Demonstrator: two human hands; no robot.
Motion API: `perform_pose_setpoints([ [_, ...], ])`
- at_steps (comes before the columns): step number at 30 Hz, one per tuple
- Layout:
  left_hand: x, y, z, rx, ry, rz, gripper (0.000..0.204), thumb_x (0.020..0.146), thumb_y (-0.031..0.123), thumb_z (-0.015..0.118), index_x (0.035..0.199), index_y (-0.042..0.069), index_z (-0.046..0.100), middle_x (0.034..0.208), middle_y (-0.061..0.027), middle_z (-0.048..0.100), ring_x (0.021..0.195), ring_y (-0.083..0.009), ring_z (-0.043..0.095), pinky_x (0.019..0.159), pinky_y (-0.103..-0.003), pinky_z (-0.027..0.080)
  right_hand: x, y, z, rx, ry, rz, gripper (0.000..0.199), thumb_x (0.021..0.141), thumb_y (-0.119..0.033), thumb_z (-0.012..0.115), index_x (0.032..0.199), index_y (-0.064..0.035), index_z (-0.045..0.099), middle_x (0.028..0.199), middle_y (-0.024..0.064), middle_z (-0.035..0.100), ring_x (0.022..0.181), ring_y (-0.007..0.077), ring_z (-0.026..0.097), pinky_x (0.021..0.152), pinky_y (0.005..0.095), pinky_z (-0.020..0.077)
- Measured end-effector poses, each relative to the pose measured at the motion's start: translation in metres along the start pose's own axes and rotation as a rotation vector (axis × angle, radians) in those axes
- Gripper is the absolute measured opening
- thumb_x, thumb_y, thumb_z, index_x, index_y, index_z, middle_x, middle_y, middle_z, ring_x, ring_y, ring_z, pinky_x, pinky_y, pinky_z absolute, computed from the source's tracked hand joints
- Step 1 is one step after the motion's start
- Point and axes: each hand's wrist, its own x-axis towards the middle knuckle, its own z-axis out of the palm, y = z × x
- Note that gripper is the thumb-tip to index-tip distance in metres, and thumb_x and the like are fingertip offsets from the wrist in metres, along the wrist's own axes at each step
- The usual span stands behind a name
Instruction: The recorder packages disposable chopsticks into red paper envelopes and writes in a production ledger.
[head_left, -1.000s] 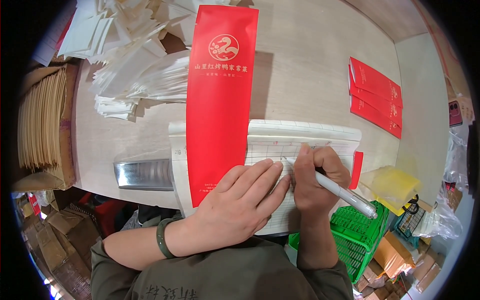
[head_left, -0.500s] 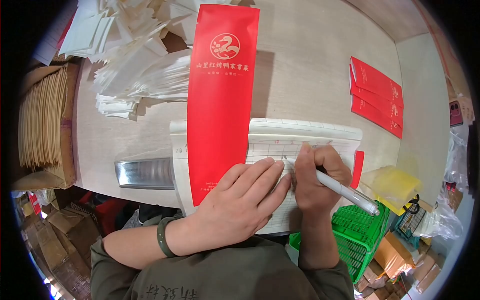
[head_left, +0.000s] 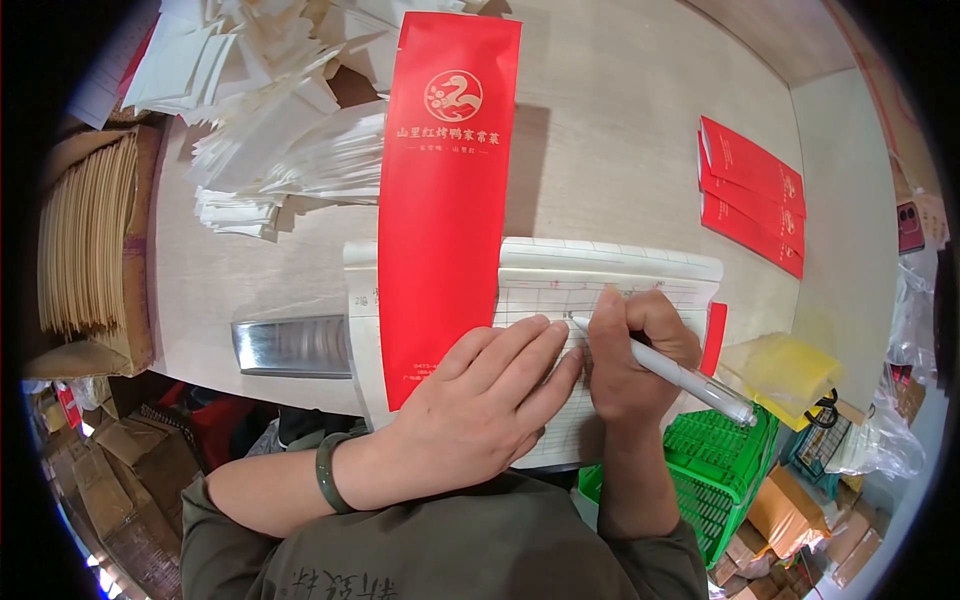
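Note:
My right hand [head_left: 642, 360] is closed round a white pen [head_left: 690, 380], its tip on the ruled page of an open notebook [head_left: 610, 262]. Small dark marks show beside the tip. Stretched out flat, my left hand [head_left: 490, 400] lies on the page and over the lower right corner of a long red paper sleeve [head_left: 440, 230]. That sleeve, printed with a pale bird emblem, lies across the left part of the notebook and reaches beyond its top edge. A green bangle [head_left: 328, 475] circles my left wrist. My palm hides part of the page.
Loose white paper sleeves [head_left: 290, 140] are heaped at the far left, near a carton of tan envelopes [head_left: 90, 240]. A shiny metal block [head_left: 290, 346] sits left of the notebook. Folded red sleeves [head_left: 755, 190] lie far right; a green crate [head_left: 715, 470] stands below the table's right edge.
The view has shifted very slightly. The pen stays at the same spot on the page, with the marks by its tip a little darker; both hands hold their places.

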Motion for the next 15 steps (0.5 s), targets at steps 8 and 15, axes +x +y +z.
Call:
perform_pose_setpoints([
  [8, 0.0006, 0.0, 0.0017, 0.0, 0.009, 0.001, 0.058, 0.075, 0.024, 0.071, 0.129, 0.006, 0.058, 0.136, -0.0144, 0.052, 0.126, -0.0303, 0.051, 0.1, -0.043, 0.041, -0.0004, -0.001, -0.0027, -0.053, -0.035, 0.018, 0.035, 0.088, 0.003, 0.066, 0.062, -0.0058, 0.044, 0.057, -0.0032, 0.046, 0.053, 0.0024, 0.037, 0.046, 0.0245, 0.0295],
  [15, 0.0018, -0.0005, -0.0043, 0.009, -0.024, -0.008, 0.061, 0.076, 0.024, 0.07, 0.132, 0.006, 0.057, 0.135, -0.0144, 0.052, 0.125, -0.0301, 0.051, 0.099, -0.043, 0.042, -0.0011, 0.0013, -0.0035, -0.031, 0.0, -0.002, 0.035, 0.088, 0.002, 0.066, 0.062, -0.006, 0.044, 0.056, -0.0031, 0.047, 0.053, 0.0026, 0.037, 0.048, 0.0234, 0.0305],
])
